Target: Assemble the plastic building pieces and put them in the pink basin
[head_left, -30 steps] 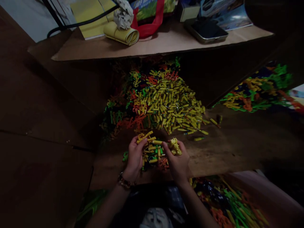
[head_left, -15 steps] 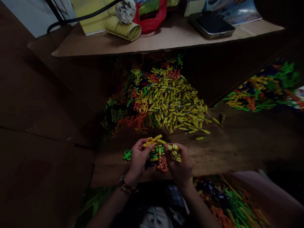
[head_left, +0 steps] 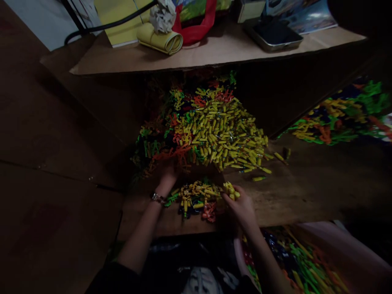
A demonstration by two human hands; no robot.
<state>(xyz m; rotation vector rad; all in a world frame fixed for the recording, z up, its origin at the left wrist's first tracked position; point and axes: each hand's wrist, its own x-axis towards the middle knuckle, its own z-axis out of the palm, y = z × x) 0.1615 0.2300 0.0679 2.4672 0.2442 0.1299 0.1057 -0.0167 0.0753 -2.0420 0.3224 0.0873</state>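
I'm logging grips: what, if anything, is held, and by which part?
The right hand holds a bunch of yellow pieces below their exposed upper ends. Left hand: too dark and blurred to tell.

The single head view looks forward and steeply down from above the lap, fairly near, its edges seemingly dim.

The left hand [head_left: 168, 173] has left the small pile [head_left: 197, 196] and reached the orange pieces [head_left: 176, 153] beyond it. The 2 hands, close together before, are now apart, uncovering more yellow pieces [head_left: 196, 188].
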